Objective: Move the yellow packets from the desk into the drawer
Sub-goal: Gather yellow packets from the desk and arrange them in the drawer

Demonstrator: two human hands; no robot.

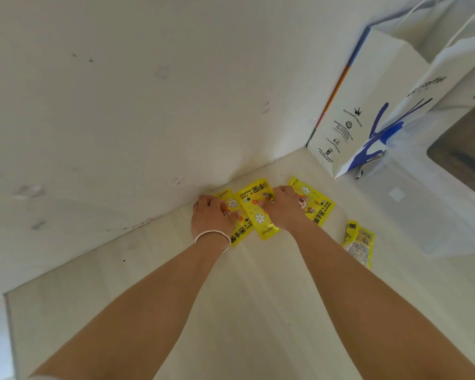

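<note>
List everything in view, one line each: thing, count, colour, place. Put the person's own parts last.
yellow packets: four, yellow with print; three overlapping by the wall under the hands, one apart to the right.
desk: one, pale wood grain, under everything.
paper bag: one, white with blue print, standing in the far right corner.
wall: white, marked, behind the desk.
bracelet: one, silver, on the left wrist.
left hand: on the leftmost packets, fingers curled.
right hand: on the middle packets, fingers curled.
</note>
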